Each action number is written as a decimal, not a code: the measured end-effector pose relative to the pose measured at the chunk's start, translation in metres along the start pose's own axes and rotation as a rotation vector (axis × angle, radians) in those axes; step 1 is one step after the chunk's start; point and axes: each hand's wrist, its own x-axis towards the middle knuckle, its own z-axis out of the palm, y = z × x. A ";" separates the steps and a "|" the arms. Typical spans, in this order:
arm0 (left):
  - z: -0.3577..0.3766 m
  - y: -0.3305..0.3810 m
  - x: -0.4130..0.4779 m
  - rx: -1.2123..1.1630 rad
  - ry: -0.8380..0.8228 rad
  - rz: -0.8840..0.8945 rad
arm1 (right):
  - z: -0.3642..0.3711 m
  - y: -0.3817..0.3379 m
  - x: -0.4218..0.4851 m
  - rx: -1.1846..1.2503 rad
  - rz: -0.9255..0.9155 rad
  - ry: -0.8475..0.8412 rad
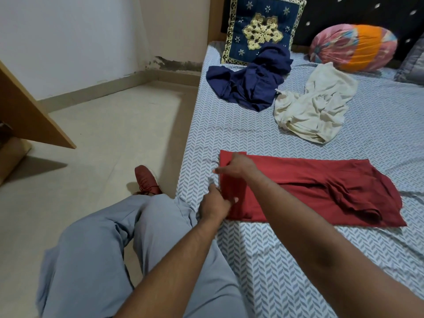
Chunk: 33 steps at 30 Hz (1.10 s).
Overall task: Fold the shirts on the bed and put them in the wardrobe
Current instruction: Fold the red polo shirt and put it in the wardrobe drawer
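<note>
A red shirt [298, 180] lies folded into a long strip across the near part of the bed [275, 260]. My left hand [213, 203] pinches its left end at the near corner. My right hand [238, 165] pinches the same end at the far corner. Farther back on the bed, a dark blue shirt [250, 79] lies crumpled against a cushion. A cream shirt [314, 104] lies crumpled to its right.
A blue embroidered cushion [261, 26] and an orange-pink bolster [353, 47] stand at the headboard. A wooden door panel [29, 111] juts in at the left over the tiled floor [103, 145]. My knees in grey trousers [128, 249] are at the bed's edge.
</note>
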 end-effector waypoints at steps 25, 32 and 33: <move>-0.156 -0.041 0.000 -0.135 0.120 0.122 | -0.019 -0.192 -0.061 -0.229 -0.212 0.086; -0.177 -0.046 -0.023 0.083 0.292 0.187 | -0.028 -0.191 -0.061 0.128 -0.180 -0.171; -0.169 -0.038 -0.027 0.102 0.284 0.240 | -0.031 -0.177 -0.060 0.165 -0.175 -0.171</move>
